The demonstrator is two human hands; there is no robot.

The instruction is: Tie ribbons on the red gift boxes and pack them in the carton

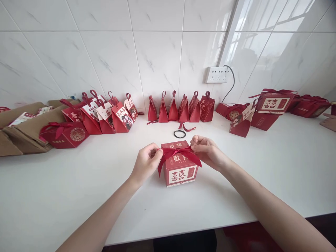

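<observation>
A red gift box [181, 175] with a cream label and Chinese characters stands on the white table in front of me. Across its top lies a red ribbon [177, 151] tied in a bow, one tail hanging at the left front and another at the right. My left hand [149, 159] pinches the bow's left side between thumb and fingers. At the other side, my right hand [207, 151] is closed on the bow's right part. Both hands are just beside the top edges of the box.
Behind the box lie a black ring [180, 134] and a loose ribbon scrap [189, 128]. Triangular red boxes [173, 110] line the wall. More boxes stand left and right, with brown cardboard [28, 136] at far left. A power strip [216, 75] is on the wall. Another person's hand [329, 121] shows at far right.
</observation>
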